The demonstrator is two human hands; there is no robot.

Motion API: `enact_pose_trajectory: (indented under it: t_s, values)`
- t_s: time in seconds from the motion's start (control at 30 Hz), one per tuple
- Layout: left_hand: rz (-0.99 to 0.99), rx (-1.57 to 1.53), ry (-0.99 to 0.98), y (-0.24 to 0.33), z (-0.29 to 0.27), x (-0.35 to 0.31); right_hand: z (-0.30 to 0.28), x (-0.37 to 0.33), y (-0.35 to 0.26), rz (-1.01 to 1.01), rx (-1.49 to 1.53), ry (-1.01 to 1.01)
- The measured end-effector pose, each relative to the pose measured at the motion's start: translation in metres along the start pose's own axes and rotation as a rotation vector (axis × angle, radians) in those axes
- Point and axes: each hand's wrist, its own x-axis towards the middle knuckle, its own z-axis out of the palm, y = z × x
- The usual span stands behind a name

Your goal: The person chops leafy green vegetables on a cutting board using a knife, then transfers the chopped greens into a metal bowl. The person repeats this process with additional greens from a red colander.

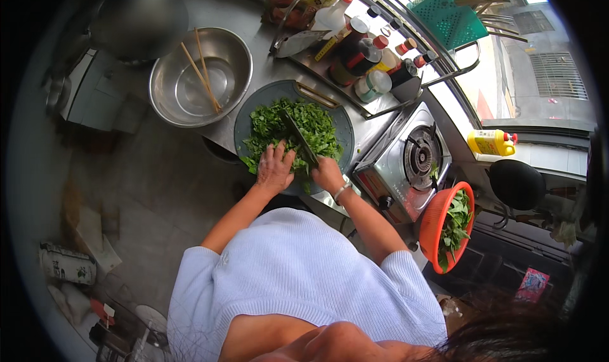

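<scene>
Head view, looking straight down: I see my right hand (328, 173) with its grip closed around the handle of a knife (299, 138), the dark blade lying slantwise across a heap of chopped greens (288, 130). My left hand (274, 168) lies flat on the near edge of the heap, fingers spread and pressing the leaves down just beside the blade; its grip is open and holds nothing. The greens lie on a round grey cutting board (342, 124) that sits on the metal surface (257, 70). Behind the board to the left stands a steel bowl (238, 51) with a pair of chopsticks (202, 70) laid in it. To the right of the board is a gas stove (412, 156), and near its front corner an orange basket (431, 225) holds more leafy greens. Behind the board to the right, a tray of bottles (365, 54) stands by the window.
</scene>
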Motion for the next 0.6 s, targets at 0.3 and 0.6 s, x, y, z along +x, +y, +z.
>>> enact_pose_trajectory:
  t_s: [0.3,0.6]
  values:
    - [0.061,-0.044,0.152,-0.019,0.005,-0.002,-0.047,-0.038,-0.058,-0.041,-0.028,0.023]
    - [0.098,-0.008,0.138,-0.015,0.008,0.003,-0.02,-0.033,-0.046,0.072,-0.186,-0.108]
